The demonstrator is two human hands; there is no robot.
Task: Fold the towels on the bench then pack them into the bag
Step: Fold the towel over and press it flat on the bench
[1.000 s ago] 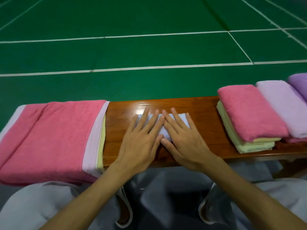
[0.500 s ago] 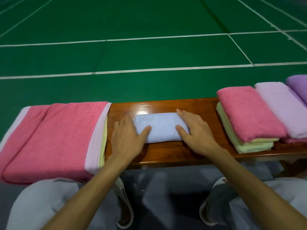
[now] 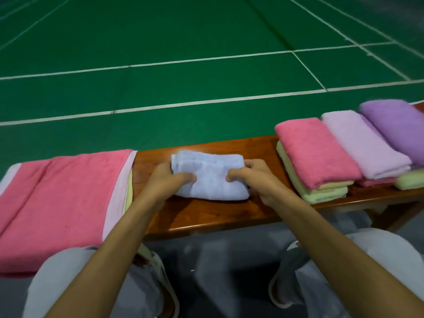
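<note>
A small folded light blue towel is at the middle of the wooden bench, its far side raised a little. My left hand grips its left end, thumb on top. My right hand grips its right end the same way. A stack of flat towels, pink on top, covers the bench's left part. On the right lie folded towels: pink over pale yellow, then lilac and purple. No bag is in view.
Beyond the bench spreads a green court floor with white lines. My knees in grey trousers and white slippers are below the bench's near edge.
My hands slid apart from pressing flat on the blue towel to its two ends, and now they grip it and lift it slightly. The view has shifted left.
</note>
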